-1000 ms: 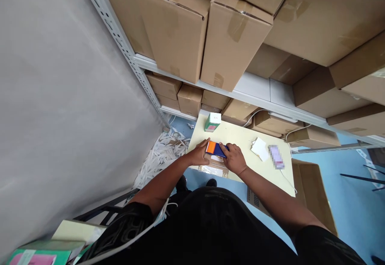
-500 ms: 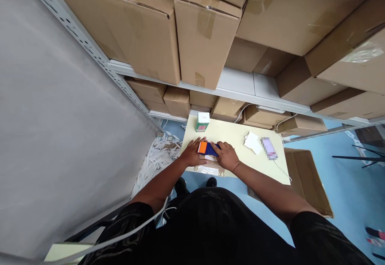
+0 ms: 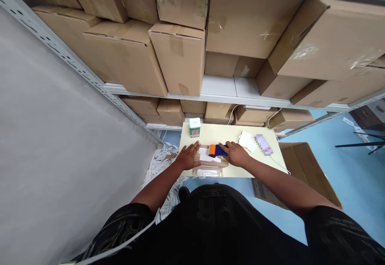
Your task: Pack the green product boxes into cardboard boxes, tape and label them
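Observation:
My right hand (image 3: 237, 154) is closed around a blue and orange tape dispenser (image 3: 217, 150), its orange end pointing left. The dispenser is over the top of a small cardboard box (image 3: 214, 163), which carries a white paper (image 3: 205, 155). Against the left end of that box rests my left hand (image 3: 188, 156), its fingers spread and thumb toward the box. In front of it, at the table's near edge, lies a clear-taped packet (image 3: 207, 172). Whether the dispenser touches the box is hard to make out.
A green and white small box (image 3: 195, 127) stands at the back left of the pale table (image 3: 234, 171). White papers (image 3: 247, 141) and a blurred-out phone-like object (image 3: 264, 144) lie to the right. Shelves (image 3: 218, 85) of cartons rise behind. An open carton (image 3: 306, 168) is on the floor at right.
My right hand has moved the tape dispenser to the right, away from my left hand, uncovering more white paper on the box. The camera view has shifted too.

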### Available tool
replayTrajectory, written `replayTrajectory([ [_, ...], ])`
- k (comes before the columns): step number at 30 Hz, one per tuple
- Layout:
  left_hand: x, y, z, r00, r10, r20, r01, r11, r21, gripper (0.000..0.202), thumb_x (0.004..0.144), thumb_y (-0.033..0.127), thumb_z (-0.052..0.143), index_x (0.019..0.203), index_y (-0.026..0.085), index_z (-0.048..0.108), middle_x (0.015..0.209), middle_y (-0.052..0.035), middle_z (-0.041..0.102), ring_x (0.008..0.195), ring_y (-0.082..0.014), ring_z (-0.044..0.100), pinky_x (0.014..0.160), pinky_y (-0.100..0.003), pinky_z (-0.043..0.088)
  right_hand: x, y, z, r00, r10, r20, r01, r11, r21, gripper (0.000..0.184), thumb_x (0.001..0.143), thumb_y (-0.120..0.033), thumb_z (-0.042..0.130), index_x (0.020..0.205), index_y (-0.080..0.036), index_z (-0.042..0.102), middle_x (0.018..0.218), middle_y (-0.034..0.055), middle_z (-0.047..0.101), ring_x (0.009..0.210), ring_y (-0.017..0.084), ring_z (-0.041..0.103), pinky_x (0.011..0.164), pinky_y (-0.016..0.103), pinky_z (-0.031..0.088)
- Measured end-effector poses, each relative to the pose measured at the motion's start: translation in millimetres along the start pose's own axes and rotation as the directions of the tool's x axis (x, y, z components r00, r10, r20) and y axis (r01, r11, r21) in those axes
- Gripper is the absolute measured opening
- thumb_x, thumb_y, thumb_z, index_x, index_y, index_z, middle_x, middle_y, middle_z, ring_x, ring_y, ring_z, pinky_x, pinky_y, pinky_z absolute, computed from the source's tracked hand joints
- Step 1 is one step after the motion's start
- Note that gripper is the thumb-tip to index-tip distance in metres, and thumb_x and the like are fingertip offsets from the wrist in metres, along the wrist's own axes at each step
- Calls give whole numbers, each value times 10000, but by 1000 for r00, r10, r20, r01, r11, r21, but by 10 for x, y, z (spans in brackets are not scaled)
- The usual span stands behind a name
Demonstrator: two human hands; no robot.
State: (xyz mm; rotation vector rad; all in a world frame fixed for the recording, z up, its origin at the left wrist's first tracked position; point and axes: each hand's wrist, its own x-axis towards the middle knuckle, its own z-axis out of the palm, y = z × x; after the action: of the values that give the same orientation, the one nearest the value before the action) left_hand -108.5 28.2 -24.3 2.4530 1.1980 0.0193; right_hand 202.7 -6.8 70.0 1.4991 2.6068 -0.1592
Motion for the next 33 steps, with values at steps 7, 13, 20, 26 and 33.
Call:
replayTrajectory([
  [7, 23, -38, 59, 999, 38, -11, -37, 997, 60, 1047, 872, 760, 532, 1667, 159, 208, 1731, -158, 164, 1540, -345, 309, 1227, -497, 253, -1000, 969, 226, 997, 61, 43, -59, 996, -60, 648, 954, -315, 539, 1577, -179, 427, 1195, 173, 596, 1000, 316, 549, 897, 411, 436],
  [13, 49, -27, 96, 999, 44, -22, -43, 999, 27, 1071, 860, 693, 608, 1674, 164, 157, 1732, -172, 152, 1547, -356, 297, 1200, -492, 316, -964, 936, 847, 980, 115, 161, -124, 991, 49, 661, 958, -283, 524, 1603, -223, 390, 1244, 181, 596, 1034, 319, 569, 896, 404, 451],
  [20, 53, -3, 83, 1000, -1, -20, -1, 995, -99, 1060, 838, 654, 678, 1664, 177, 216, 1723, -189, 172, 1536, -401, 309, 1227, -550, 277, -841, 754, 1452, 921, 246, 301, -350, 862, 366, 743, 839, -170, 593, 1567, -235, 459, 1269, 149, 627, 1068, 286, 628, 919, 363, 479],
  [26, 42, 31, 227, 987, -105, -123, 43, 902, -429, 772, 990, 545, 501, 1638, 181, 295, 1728, -153, 182, 1570, -316, 269, 1248, -460, 302, -937, 784, 1715, 684, 614, 395, -693, 376, 616, 525, 818, -221, 592, 1342, -211, 629, 1077, 76, 744, 963, 253, 693, 827, 334, 521],
  [33, 11, 175, 411, 833, -543, -105, 320, 628, -709, 623, 1021, 530, 432, 1540, 188, 476, 1527, -157, 552, 1397, -329, 534, 1162, -484, 414, -653, 839, 1747, 544, 709, 449, -784, 239, 573, 265, 681, -262, 695, 929, -175, 733, 879, 116, 735, 848, 303, 705, 731, 371, 520],
])
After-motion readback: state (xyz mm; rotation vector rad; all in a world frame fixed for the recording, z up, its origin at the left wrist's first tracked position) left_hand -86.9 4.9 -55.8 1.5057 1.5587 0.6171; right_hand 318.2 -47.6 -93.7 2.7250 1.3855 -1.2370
